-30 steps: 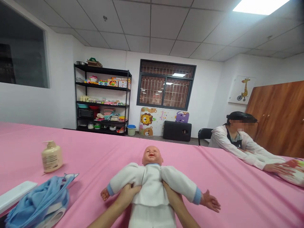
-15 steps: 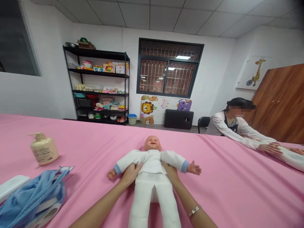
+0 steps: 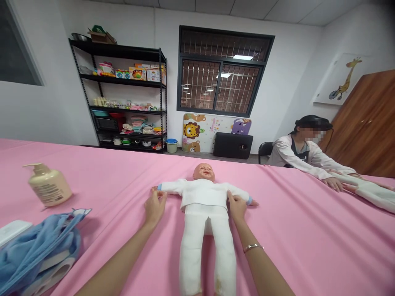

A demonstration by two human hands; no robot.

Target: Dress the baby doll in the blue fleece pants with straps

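Observation:
A baby doll point(image 3: 205, 193) in a white long-sleeved top and white trousers lies face up in front of me, its arms spread wide. My left hand point(image 3: 155, 207) has its fingers bent at the blue-cuffed end of the doll's sleeve on the left and largely covers the doll's hand there. At the side of the chest, near the other armpit, my right hand point(image 3: 237, 206) pinches the white top. A bracelet circles my right wrist. The trousers show a brownish stain low on one leg.
Pink cloth point(image 3: 123, 176) covers the table. On the left are a cream pump bottle point(image 3: 49, 187), a crumpled blue cloth point(image 3: 40, 250) and a white box-like item point(image 3: 14, 232). Far right, a seated person point(image 3: 296, 148) reaches toward another white-clothed doll point(image 3: 370, 193). Shelves point(image 3: 123, 80) stand behind.
Both hands have left the doll's sides under its arms: the left moved out to the cuff, the right to the top near the armpit. The doll's arms now lie straighter. The view has tilted down.

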